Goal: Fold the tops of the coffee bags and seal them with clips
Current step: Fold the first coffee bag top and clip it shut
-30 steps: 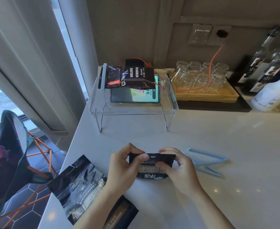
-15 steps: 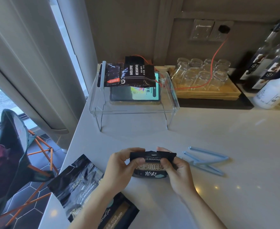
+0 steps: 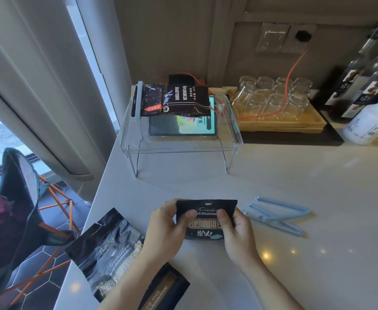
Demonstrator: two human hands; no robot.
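Note:
A small black coffee bag (image 3: 206, 229) lies on the white counter in front of me. My left hand (image 3: 168, 229) pinches its left side and my right hand (image 3: 237, 231) pinches its right side, thumbs pressed on the front near the top. Light blue sealing clips (image 3: 277, 214) lie just right of the bag, touching nothing. Two more black coffee bags (image 3: 107, 249) lie flat at the counter's near left edge, partly under my left forearm. On the clear stand at the back rest further bags (image 3: 179, 100), one with a blue clip (image 3: 139, 100) across its end.
A clear acrylic stand (image 3: 232, 139) holds a tablet with a lit screen (image 3: 192, 123). Upturned glasses sit in a wooden tray (image 3: 313, 125) at the back right, with bottles (image 3: 371, 90) beyond. An orange cable (image 3: 293, 70) runs from the wall socket. The counter's edge drops off at left toward a chair.
The bag's top edge has come up flatter and taller between my hands, showing more of its front print. Both hands shifted slightly outward along its sides.

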